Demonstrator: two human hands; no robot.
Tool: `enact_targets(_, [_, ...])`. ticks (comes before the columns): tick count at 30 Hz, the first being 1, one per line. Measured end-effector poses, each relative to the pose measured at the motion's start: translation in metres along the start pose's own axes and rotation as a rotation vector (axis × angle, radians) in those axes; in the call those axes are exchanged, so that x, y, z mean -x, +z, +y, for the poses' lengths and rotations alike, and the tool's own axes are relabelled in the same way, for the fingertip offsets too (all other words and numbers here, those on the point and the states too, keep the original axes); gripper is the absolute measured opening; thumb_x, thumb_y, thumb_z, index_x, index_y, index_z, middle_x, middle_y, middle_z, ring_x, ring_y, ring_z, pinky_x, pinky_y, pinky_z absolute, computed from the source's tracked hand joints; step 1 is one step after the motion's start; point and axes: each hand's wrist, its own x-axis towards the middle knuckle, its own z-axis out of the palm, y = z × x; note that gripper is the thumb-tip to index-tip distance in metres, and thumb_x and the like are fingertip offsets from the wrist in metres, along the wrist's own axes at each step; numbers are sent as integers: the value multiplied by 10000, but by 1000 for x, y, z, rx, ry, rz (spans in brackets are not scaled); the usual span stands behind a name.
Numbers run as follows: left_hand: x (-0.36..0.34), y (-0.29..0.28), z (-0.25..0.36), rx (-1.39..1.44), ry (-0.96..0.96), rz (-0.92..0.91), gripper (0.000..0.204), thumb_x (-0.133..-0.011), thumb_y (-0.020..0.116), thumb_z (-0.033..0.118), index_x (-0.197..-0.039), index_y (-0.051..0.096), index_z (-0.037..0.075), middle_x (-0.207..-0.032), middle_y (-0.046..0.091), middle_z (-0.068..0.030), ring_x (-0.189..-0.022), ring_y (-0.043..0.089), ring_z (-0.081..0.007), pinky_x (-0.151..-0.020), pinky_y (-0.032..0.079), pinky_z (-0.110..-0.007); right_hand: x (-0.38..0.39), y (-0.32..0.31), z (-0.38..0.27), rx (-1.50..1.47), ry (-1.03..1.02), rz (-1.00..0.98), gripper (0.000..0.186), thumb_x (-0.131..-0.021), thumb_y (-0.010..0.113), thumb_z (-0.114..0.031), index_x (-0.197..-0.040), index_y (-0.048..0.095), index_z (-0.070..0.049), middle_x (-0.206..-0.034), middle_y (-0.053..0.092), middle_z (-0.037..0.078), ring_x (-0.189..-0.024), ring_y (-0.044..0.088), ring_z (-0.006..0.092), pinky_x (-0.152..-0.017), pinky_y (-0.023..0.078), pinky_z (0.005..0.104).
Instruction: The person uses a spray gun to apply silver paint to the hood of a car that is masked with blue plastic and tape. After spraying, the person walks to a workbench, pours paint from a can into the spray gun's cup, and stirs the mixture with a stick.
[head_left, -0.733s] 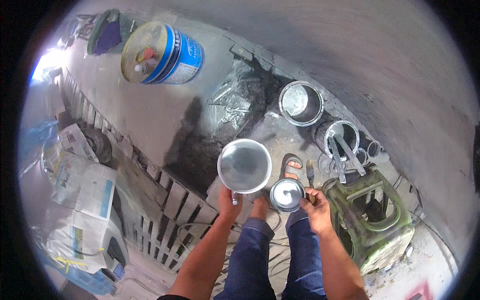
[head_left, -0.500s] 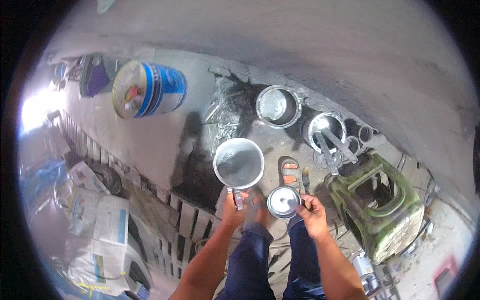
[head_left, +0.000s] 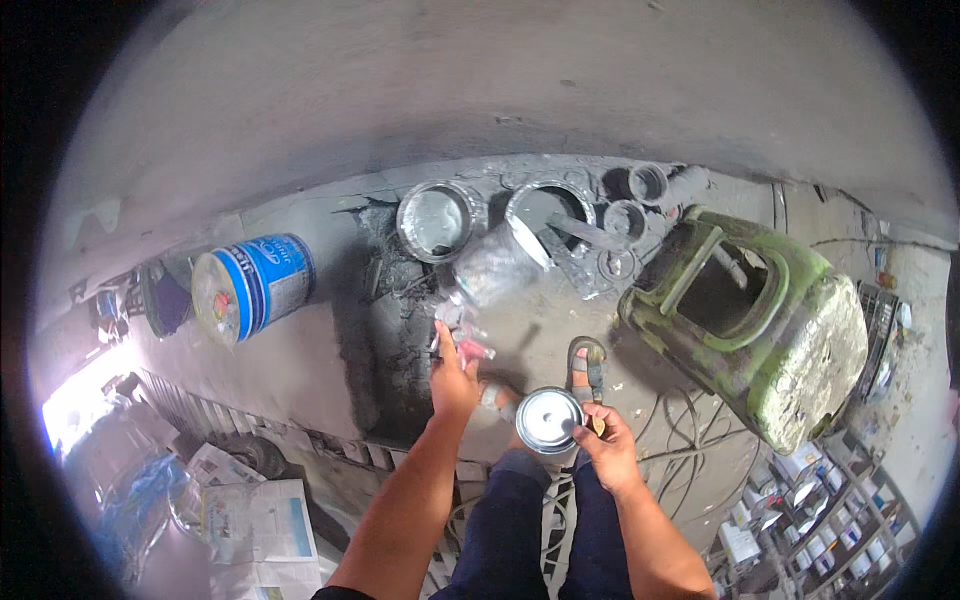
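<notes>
My left hand [head_left: 455,388] is closed around the grip of a spray gun [head_left: 462,338], smeared by motion. Its large cup [head_left: 495,266] tips away from me, its pale rim over the near side of a metal bucket [head_left: 540,198] that has flat stirring sticks [head_left: 585,236] in it. Whether anything runs out of the cup I cannot tell. Nearer my knees, my right hand [head_left: 610,443] pinches the edge of a round silvery lid [head_left: 549,418], held level and apart from the gun.
Left of the sticks stands another bucket [head_left: 436,222] with grey residue. A blue and white drum [head_left: 255,287] stands farther left. At right lies a green, paint-stained plastic bin [head_left: 745,310] with an opening. Cables [head_left: 690,425] coil on the floor near shelves of cans [head_left: 825,530].
My left hand has pushed the spray gun forward and tipped its cup from upright toward the bucket with the sticks. My right hand keeps the lid near my knees. The view has turned right.
</notes>
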Motion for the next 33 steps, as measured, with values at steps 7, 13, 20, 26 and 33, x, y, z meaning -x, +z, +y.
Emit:
enact_targets(7, [-10, 4, 56, -381, 0, 35, 914, -791, 640, 106, -1476, 37, 155, -936, 642, -236, -810, 615, -404, -734, 471, -457, 3, -32, -14, -105, 23, 18, 289, -812, 657, 15, -1083, 565, -22, -904, 566, -15, -824, 518, 74, -754, 436, 222])
enact_targets(13, [-4, 3, 75, -382, -114, -16, 912, -797, 638, 120, -1477, 33, 156, -886, 651, -212, -763, 625, -393, -679, 480, -464, -4, -45, -18, -100, -10, 15, 316, -796, 674, 15, -1088, 560, -16, -899, 554, -12, -814, 514, 75, -743, 435, 219])
enact_targets(20, [6, 2, 80, -348, -128, -35, 903, -801, 634, 124, -1477, 37, 156, -928, 644, -222, -801, 622, -398, -701, 483, -467, -5, -56, -27, -51, -2, -30, 325, -800, 671, 9, -1103, 555, -16, -912, 566, -4, -820, 520, 78, -748, 438, 222])
enact_targets(26, [23, 1, 66, -269, -108, -7, 866, -814, 607, 114, -1476, 49, 151, -964, 642, -210, -813, 621, -392, -715, 486, -458, -4, -50, -42, 23, 50, -68, 307, -805, 662, 14, -1092, 559, -22, -903, 562, -14, -814, 516, 72, -743, 435, 221])
enact_targets(33, [64, -12, 42, 205, -193, 58, 803, -838, 630, 128, -1466, 131, 127, -908, 627, -118, -740, 598, -224, -705, 469, -312, 0, -43, -50, 104, 32, -138, 310, -800, 653, 38, -1088, 555, -23, -892, 537, -33, -802, 498, 62, -731, 430, 218])
